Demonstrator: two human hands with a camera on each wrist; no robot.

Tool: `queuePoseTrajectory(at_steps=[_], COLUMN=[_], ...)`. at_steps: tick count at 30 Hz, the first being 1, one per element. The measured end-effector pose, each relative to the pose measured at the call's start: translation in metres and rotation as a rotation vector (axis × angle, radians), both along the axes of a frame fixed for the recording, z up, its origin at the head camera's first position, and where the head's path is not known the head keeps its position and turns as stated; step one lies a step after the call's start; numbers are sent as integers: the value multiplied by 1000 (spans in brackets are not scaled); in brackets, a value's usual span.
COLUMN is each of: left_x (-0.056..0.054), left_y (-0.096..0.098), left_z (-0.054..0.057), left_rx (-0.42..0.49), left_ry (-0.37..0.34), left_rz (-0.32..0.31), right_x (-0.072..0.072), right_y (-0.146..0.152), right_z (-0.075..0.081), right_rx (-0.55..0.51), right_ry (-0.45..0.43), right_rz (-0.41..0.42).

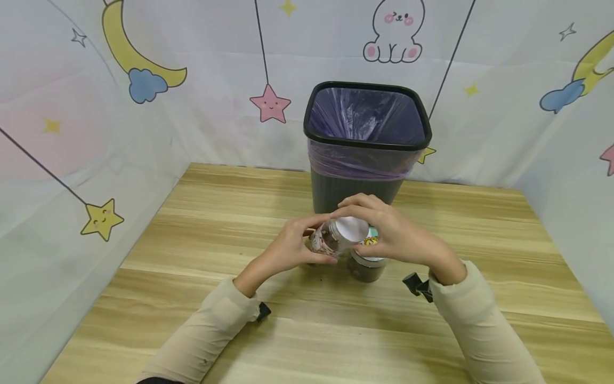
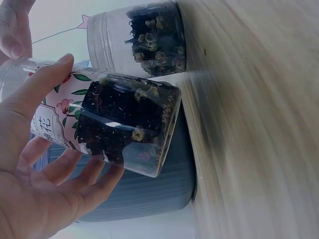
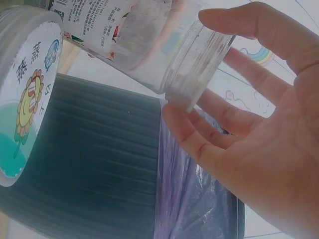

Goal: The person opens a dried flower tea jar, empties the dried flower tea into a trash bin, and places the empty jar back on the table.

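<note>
On the person's side of the bin (image 1: pixel 342 186), a clear jar (image 2: pixel 124 119) with dark dried contents is held tilted above the table (image 1: pixel 336 341). The left hand (image 1: pixel 295 240) has fingers curled round its body, thumb opposite; the right hand (image 1: pixel 393 229) grips its top end, fingers parted around the rim. Nearer the bin, a second jar (image 1: pixel 366 271) stands upright. Behind the bin hangs pale cloth (image 1: pixel 216 106) printed with stars and moons.

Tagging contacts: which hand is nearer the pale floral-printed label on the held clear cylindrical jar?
Left. The left hand holds the jar around the label, touching it; the right hand is at the jar's top end, past the label.
</note>
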State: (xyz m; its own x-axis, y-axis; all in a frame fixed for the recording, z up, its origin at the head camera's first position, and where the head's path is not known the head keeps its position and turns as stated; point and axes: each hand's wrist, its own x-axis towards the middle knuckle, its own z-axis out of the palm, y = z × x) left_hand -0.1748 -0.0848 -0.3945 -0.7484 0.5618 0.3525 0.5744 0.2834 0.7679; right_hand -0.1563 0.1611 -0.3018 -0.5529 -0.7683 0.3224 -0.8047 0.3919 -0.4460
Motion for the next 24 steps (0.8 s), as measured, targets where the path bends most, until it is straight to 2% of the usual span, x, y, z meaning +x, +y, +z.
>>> queuePoseTrajectory(at_steps=[14,18,21,24], left_x=[1,0,0,1], left_y=[1,1,1,1], left_z=[1,0,0,-1], left_rx=[2,-2,3,10], left_ry=[26,45,60,71], left_rz=[-9,4,17,27], right_x=[5,8,11,13], right_y=[-1,-7,-11,-13], right_z=[-2,-4,-5,-6], right_rx=[1,-11,-8,17], right_ry=[15,69,126,138], right_rz=[12,-48,-129,-209])
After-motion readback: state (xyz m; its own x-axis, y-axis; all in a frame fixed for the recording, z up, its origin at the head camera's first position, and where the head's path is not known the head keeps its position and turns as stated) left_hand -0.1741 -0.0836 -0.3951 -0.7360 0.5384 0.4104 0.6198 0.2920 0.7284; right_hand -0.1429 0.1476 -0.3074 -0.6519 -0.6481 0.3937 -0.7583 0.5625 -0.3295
